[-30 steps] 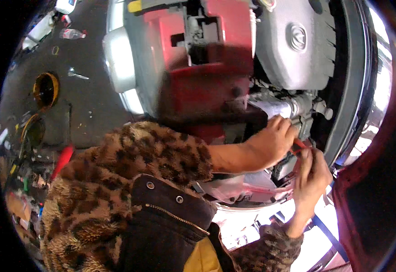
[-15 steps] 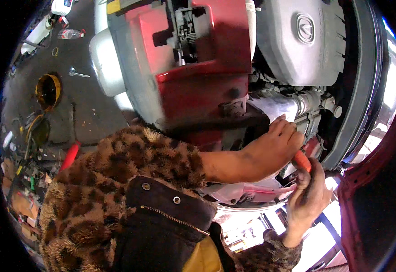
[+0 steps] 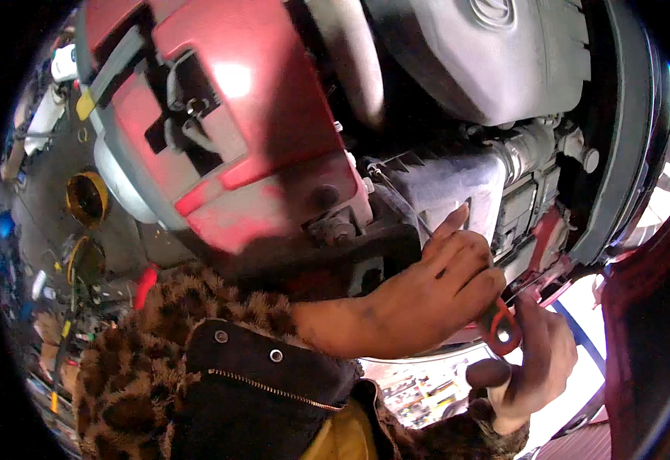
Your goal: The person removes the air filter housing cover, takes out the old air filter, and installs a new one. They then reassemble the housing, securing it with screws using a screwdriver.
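Observation:
My left hand (image 3: 457,280) reaches in from the left over the front of the engine bay. Its index finger points outward and the other fingers curl around a tool with a red-orange handle (image 3: 496,326). A hole shows in the handle's end; the tool's working end is hidden. To the right, my right hand (image 3: 538,349) has its thumb apart from its bent fingers, beside the handle's end. Those fingers are near or against the handle; exact contact is unclear. Beyond the left hand lies a dark plastic box (image 3: 446,188) joined to a ribbed air hose (image 3: 530,153).
A grey engine cover (image 3: 496,69) lies farther off. On the left is a faded red body panel (image 3: 258,115) with cut-outs. A raised dark-red panel (image 3: 649,330) borders the right. On the floor stand a yellow-rimmed round container (image 3: 87,199) and scattered tools.
My view has shifted, so the red panel appears larger. My left index finger has straightened outward. My right thumb has come away from the handle, whose holed end now shows.

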### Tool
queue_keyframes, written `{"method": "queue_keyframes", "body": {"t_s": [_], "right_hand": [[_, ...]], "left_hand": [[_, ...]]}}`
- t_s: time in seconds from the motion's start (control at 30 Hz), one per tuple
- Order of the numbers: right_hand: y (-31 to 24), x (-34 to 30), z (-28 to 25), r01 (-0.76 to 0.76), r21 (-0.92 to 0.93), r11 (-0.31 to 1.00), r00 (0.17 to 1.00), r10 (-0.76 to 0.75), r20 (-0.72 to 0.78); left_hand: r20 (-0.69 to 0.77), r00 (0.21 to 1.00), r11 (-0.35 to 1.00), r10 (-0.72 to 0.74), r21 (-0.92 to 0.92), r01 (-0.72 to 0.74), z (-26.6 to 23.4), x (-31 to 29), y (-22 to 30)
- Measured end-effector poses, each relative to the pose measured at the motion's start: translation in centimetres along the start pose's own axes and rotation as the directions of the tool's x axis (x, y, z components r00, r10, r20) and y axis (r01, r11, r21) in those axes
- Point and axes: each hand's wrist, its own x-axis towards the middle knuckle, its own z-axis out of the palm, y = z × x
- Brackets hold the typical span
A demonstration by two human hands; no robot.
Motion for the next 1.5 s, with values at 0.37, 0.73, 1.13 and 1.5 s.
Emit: {"method": "queue_keyframes", "body": {"t_s": [0.37,0.73,1.13,1.5], "right_hand": [[-0.3,0.5,0.0,0.03,0.04,0.999,0.998,-0.028,-0.057],[-1.3,0.0,-0.6,-0.12,-0.001,0.993,0.992,0.12,0.039],[-1.0,0.4,-0.5,-0.01,-0.098,0.995,1.0,0.009,-0.005],[-2.1,0.5,-1.1,-0.174,0.016,0.985,0.983,0.172,0.064]], "left_hand": [[-0.015,1.0,1.0,0.02,-0.019,-0.02,0.4,0.0,-0.3],[-0.053,0.997,0.996,0.055,0.067,-0.051,0.7,0.1,-0.3],[-0.089,0.993,0.996,0.08,0.051,-0.076,1.0,-0.1,-0.6],[-0.118,0.991,0.997,0.07,0.037,-0.066,1.0,0.2,-0.4]]}}
